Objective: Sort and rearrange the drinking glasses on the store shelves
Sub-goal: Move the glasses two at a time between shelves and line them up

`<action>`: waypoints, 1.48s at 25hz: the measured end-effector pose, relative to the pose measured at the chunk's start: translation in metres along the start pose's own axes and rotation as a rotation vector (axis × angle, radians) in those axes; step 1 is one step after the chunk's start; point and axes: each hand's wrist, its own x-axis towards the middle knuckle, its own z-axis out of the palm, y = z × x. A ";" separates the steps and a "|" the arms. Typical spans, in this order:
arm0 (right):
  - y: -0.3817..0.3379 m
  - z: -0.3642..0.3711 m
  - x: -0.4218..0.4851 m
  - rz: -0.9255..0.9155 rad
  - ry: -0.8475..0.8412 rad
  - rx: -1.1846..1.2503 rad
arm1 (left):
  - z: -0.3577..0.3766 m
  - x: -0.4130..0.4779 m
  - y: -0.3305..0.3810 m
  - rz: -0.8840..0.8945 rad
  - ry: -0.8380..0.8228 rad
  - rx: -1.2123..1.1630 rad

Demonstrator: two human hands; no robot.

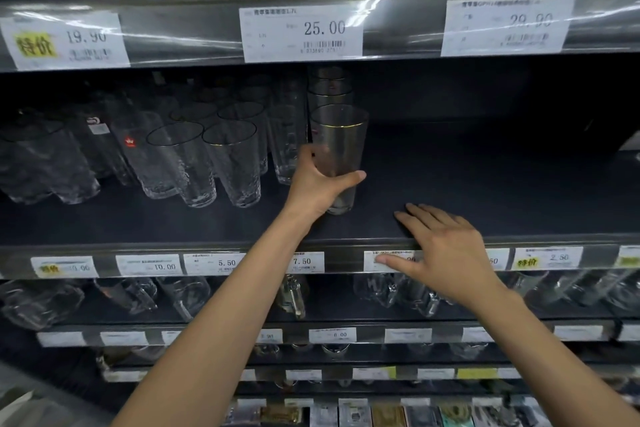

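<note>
While the left grip (320,184) is curling round a gold-rimmed tumbler (341,135), upright near the middle of the shelf (485,184), the right grip (446,246) is lying flat, fingers straight, over its front edge.

Dark shelf (485,184) bearing drinking glasses (180,163).

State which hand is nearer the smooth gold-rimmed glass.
Left. The left hand grips the glass; the right hand rests on the shelf edge, to its right.
</note>
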 end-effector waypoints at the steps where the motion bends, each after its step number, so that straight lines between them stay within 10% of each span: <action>1: 0.000 0.000 0.000 0.001 0.004 -0.002 | 0.001 0.002 0.000 -0.001 0.001 0.004; 37: -0.006 -0.019 0.002 0.066 -0.081 0.033 | 0.009 0.009 -0.002 -0.040 0.062 -0.010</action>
